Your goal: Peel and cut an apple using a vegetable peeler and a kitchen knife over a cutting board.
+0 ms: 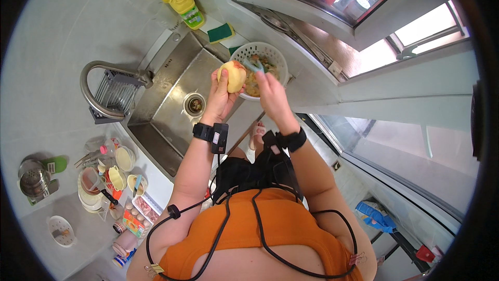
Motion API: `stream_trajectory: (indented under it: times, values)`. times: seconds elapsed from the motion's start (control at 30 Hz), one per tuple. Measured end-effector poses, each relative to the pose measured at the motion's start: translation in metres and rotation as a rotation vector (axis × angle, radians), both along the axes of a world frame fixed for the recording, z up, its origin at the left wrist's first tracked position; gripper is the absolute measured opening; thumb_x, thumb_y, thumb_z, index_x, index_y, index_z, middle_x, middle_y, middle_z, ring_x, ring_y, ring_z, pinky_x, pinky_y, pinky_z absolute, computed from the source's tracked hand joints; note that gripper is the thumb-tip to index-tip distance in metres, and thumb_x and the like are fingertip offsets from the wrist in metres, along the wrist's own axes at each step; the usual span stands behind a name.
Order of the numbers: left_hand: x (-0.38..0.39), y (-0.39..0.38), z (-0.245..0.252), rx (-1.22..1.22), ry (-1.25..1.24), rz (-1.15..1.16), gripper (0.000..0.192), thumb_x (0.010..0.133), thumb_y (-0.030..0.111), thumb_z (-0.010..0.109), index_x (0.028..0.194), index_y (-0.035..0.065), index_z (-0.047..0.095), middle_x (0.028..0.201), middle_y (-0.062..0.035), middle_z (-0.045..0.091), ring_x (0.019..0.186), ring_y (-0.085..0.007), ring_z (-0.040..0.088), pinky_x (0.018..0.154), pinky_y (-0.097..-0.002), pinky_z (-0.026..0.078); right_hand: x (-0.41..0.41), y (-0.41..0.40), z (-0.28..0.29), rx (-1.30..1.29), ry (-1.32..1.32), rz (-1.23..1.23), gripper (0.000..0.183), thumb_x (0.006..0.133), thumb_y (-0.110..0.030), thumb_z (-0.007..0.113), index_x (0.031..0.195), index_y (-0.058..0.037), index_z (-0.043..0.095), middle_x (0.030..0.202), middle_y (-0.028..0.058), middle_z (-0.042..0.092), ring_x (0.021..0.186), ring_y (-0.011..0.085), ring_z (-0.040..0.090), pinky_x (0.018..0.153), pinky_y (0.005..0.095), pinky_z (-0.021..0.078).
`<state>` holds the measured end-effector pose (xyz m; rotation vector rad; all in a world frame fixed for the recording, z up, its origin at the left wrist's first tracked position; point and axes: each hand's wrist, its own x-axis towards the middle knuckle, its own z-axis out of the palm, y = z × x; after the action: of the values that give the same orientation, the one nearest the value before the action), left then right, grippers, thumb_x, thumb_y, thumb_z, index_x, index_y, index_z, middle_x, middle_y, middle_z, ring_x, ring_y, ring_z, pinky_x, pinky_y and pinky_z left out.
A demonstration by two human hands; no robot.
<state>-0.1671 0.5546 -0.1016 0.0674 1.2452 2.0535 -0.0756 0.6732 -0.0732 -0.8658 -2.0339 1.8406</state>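
Note:
My left hand holds what looks like an apple, mostly peeled to pale yellow flesh, with a reddish patch of skin at its top. Gripped in my right hand is a light-blue peeler, its head blurred and close to the apple's right side. Both hands are raised near the sink's right edge. Below and beyond them stands a white perforated basket holding peelings and food scraps. The steel sink lies to the left, with scraps in its drain strainer.
A curved faucet and a dish rack stand left of the sink. Behind it are a yellow detergent bottle and a green sponge. Bowls, packed meat and a black-handled knife crowd the left counter. An open window is upper right.

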Motion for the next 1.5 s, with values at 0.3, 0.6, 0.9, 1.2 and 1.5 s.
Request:
stream_trajectory:
  times: [0.3,0.6,0.9,1.2,1.5]
  values:
    - [0.014,0.007,-0.007,-0.069,0.188,0.049,0.034,0.094,0.037,0.046,0.114,0.0119,0.035,0.106,-0.0101,0.054,0.09,-0.0171,0.055,0.071,-0.028,0.048,0.0,-0.017,0.006,0.235,0.028,0.014,0.039,0.094,-0.033,0.045,0.083,0.004,0.049,0.065,0.0235,0.053,0.055,0.0328,0.051,0.054,0.0391,0.0412]
    - [-0.008,-0.002,-0.007,0.021,-0.091,0.071,0.043,0.096,0.043,0.034,0.122,0.0097,0.042,0.111,-0.0086,0.054,0.091,-0.0193,0.057,0.075,-0.0288,0.049,0.001,-0.004,-0.007,0.038,-0.071,-0.002,0.046,0.094,-0.039,0.042,0.081,0.005,0.05,0.066,0.0182,0.051,0.062,0.0286,0.05,0.059,0.0373,0.0409]
    - [0.013,0.006,0.006,-0.008,-0.024,-0.039,0.033,0.097,0.04,0.035,0.114,0.0121,0.041,0.104,-0.0049,0.055,0.085,-0.0151,0.055,0.071,-0.0272,0.046,-0.008,-0.014,0.009,0.138,-0.089,0.032,0.045,0.095,-0.038,0.04,0.085,0.0042,0.051,0.074,0.0234,0.056,0.066,0.0323,0.053,0.063,0.0379,0.0435]
    - [-0.005,0.001,-0.007,0.107,-0.055,0.053,0.033,0.098,0.039,0.032,0.112,0.0104,0.042,0.1,-0.0074,0.056,0.08,-0.0159,0.054,0.065,-0.0278,0.045,0.0,-0.007,0.012,0.06,-0.139,0.085,0.045,0.094,-0.038,0.042,0.084,0.0046,0.052,0.073,0.017,0.056,0.069,0.0221,0.052,0.063,0.035,0.0416]
    - [0.01,0.006,0.0,0.083,0.04,-0.101,0.032,0.098,0.039,0.033,0.117,0.0129,0.038,0.106,-0.0048,0.054,0.087,-0.0131,0.053,0.071,-0.0266,0.044,-0.021,0.017,0.013,-0.33,-0.075,0.108,0.048,0.095,-0.041,0.036,0.084,0.0015,0.056,0.063,0.0044,0.052,0.052,0.0148,0.047,0.048,0.0288,0.0385]
